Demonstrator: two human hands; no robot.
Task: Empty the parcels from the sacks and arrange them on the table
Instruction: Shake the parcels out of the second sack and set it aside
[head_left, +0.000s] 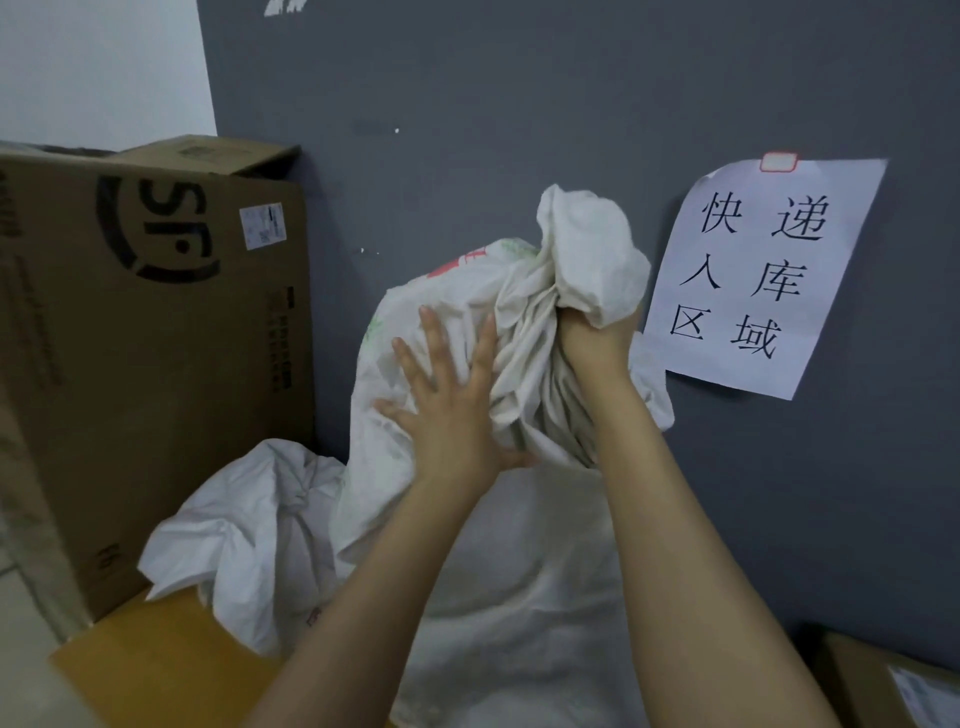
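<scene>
A tall white woven sack (519, 561) with faint red and green print stands against the grey wall in the middle of the head view. My right hand (595, 340) is closed around its bunched neck near the top. Flat against the sack's left side lies my left hand (449, 410), fingers spread. A second, crumpled white sack (244, 540) lies lower left, touching the first. What the sacks hold is hidden.
A large brown cardboard box (156, 338) with an "SF" logo stands at the left. A yellow-brown flat carton (166, 660) lies under the crumpled sack. Another cardboard parcel (893, 686) sits at the bottom right corner. A paper sign (763, 275) with Chinese characters is taped to the wall.
</scene>
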